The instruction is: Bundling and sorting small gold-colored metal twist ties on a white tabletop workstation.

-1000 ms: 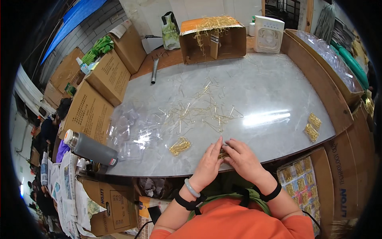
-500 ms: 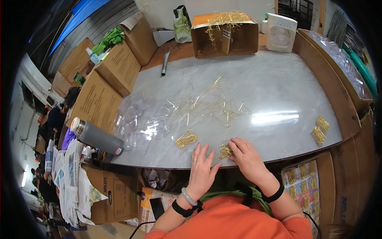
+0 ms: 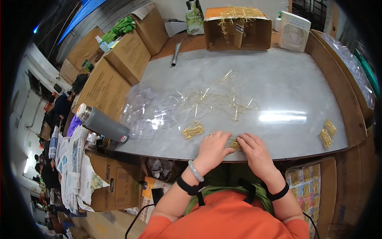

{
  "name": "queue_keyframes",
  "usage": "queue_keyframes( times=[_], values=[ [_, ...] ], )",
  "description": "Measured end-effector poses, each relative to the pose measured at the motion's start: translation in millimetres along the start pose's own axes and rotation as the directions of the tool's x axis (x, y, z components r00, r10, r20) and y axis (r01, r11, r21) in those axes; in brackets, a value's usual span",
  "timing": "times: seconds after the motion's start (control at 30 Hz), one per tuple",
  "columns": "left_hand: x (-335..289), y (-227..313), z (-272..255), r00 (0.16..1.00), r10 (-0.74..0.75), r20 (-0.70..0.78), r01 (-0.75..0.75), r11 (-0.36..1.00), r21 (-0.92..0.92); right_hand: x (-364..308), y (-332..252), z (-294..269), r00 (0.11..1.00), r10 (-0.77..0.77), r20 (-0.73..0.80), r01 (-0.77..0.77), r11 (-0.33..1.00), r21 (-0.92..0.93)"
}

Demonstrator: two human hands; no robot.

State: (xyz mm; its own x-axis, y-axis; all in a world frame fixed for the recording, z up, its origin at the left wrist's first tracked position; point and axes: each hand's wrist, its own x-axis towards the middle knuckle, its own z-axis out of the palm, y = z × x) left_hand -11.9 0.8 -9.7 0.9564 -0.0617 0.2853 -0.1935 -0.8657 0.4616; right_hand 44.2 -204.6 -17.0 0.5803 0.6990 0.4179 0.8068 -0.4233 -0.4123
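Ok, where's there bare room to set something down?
Right side of the table, between the white fan and two gold bundles; also between those bundles and the right hand. Crowded: left, with clear plastic packs; centre, with loose gold wires.

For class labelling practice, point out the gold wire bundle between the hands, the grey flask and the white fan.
Gold wire bundle (image 3: 235,144): head view, its exposed middle.
Grey flask (image 3: 104,124): head view, middle of its body.
White fan (image 3: 294,35): head view, front grille.

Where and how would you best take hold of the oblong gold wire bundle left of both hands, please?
Probably across the middle of the gold wire bundle, from above and the near side: it lies low and oblong on the glossy grey tabletop, with clear plastic pieces to its left.
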Motion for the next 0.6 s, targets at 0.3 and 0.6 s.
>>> queue_keyframes(
  times=[0.3, 0.6],
  values=[
    [-47, -9, -26, 0.827, -0.468, -0.311, 0.349, 0.862, -0.368, 1, -1, 1, 0.997, 0.0, -0.078, -0.01, 0.991, -0.137],
    [-32, -57, -54, 0.666, -0.733, -0.137, 0.629, 0.651, -0.424, 5, -10, 0, 0.998, 0.037, -0.044, -0.041, 0.995, -0.09]
  ],
)
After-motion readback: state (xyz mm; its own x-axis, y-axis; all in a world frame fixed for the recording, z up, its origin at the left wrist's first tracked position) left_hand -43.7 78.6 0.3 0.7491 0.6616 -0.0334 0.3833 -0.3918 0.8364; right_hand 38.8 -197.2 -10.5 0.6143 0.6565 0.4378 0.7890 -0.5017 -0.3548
